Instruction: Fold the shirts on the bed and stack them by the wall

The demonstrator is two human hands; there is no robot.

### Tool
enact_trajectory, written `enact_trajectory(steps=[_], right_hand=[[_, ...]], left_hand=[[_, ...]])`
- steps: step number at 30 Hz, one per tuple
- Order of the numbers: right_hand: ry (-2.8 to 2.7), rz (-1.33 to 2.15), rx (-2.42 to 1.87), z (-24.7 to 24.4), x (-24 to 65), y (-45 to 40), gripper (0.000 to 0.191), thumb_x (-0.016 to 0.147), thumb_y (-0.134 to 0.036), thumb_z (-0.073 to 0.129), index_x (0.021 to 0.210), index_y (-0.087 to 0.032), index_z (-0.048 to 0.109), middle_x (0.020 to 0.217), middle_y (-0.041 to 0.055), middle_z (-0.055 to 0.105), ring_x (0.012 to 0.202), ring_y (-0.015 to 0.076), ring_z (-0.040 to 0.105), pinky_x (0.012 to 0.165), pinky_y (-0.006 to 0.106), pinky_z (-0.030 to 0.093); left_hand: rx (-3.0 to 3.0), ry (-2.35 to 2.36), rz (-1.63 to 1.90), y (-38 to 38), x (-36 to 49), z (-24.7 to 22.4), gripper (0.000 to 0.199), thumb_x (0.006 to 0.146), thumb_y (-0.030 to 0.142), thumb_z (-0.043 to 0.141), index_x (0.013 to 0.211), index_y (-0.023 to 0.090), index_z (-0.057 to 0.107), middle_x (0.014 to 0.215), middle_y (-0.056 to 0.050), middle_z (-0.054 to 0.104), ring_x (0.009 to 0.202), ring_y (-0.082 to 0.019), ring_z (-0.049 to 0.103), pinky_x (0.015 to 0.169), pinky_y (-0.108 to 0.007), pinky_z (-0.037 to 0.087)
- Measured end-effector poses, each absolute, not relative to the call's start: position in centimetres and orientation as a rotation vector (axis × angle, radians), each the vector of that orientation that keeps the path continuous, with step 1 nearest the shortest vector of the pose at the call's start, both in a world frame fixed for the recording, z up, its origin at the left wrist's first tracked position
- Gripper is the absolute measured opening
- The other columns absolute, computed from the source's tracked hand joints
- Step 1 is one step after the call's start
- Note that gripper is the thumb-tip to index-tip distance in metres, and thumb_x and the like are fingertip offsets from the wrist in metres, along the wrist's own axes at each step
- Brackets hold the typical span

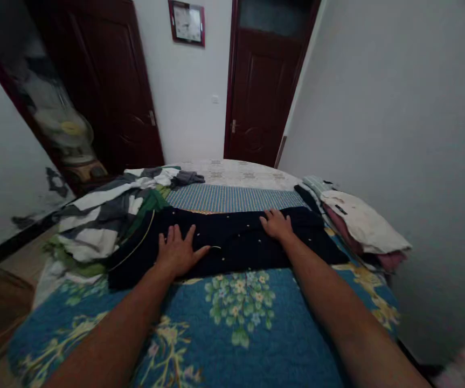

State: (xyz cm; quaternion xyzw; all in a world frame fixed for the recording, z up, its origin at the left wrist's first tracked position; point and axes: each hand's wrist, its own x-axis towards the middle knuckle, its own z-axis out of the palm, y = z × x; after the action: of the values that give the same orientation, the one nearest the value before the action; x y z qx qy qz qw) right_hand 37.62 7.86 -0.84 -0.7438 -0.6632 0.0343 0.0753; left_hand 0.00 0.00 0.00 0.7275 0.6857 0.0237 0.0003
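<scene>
- Your grip is spread on both sides: left hand has its fingers fanned out on the left half of the navy garment, right hand lies on the right half.
- That garment's stretched sideways across the blue floral cover.
- You've got a messy clothes pile by its left end, a neater stack by its right.

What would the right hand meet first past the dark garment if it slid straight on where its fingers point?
Probably the striped cloth, just past the dark garment under the right hand, though depth is unclear.
</scene>
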Motion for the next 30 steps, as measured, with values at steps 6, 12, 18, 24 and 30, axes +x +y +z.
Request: enact_trajectory(steps=[6,12,18,24,30], right_hand=[[-1.844,0.105,-2.422,-0.5,43.4,8.3,0.076,0.11,-0.064,0.024,0.172,-0.023,0.039,0.182,0.0131,0.026,0.168,0.0351,0.022,0.131,0.073,0.017],[-1.628,0.011,-2.535,-1.1,49.7,7.9,0.077,0.109,-0.063,0.023,0.17,-0.019,0.044,0.177,0.0194,0.036,0.164,0.0389,0.03,0.13,0.07,0.02],[-1.522,-0.089,-2.474,-2.6,51.3,7.8,0.075,0.107,-0.062,0.027,0.161,-0.019,0.057,0.167,0.0235,0.049,0.154,0.0453,0.044,0.123,0.072,0.031],[-1.518,-0.383,-2.232,-2.2,50.5,6.7,0.066,0.109,-0.048,0.026,0.145,-0.014,0.07,0.148,0.0254,0.064,0.146,0.0418,0.052,0.118,0.068,0.039],[-1.829,-0.235,-2.16,-2.6,47.9,6.0,0.067,0.111,-0.053,0.027,0.158,-0.018,0.058,0.168,0.0192,0.05,0.157,0.0356,0.042,0.125,0.066,0.035]], left_hand=[[2.286,2.139,0.119,-0.3,-0.2,-0.3,0.112,0.092,0.093,0.037,0.175,0.018,0.032,0.178,-0.03,0.03,0.167,-0.052,0.018,0.131,-0.07,0.013],[2.275,2.114,0.16,-0.6,-0.2,0.2,0.109,0.094,0.09,0.041,0.175,0.017,0.033,0.179,-0.028,0.028,0.167,-0.052,0.019,0.131,-0.07,0.015],[2.485,1.933,0.281,-2.8,1.2,1.0,0.087,0.106,0.072,0.038,0.172,0.016,0.04,0.179,-0.023,0.031,0.169,-0.044,0.018,0.134,-0.068,0.009],[2.654,1.493,0.283,-5.4,4.1,0.4,0.086,0.108,0.071,0.035,0.173,0.014,0.035,0.181,-0.016,0.029,0.17,-0.036,0.02,0.137,-0.059,0.014],[2.682,1.406,0.262,-5.4,3.5,0.7,0.066,0.111,0.063,0.039,0.171,0.036,0.041,0.182,-0.007,0.031,0.169,-0.04,0.02,0.134,-0.067,0.017]])
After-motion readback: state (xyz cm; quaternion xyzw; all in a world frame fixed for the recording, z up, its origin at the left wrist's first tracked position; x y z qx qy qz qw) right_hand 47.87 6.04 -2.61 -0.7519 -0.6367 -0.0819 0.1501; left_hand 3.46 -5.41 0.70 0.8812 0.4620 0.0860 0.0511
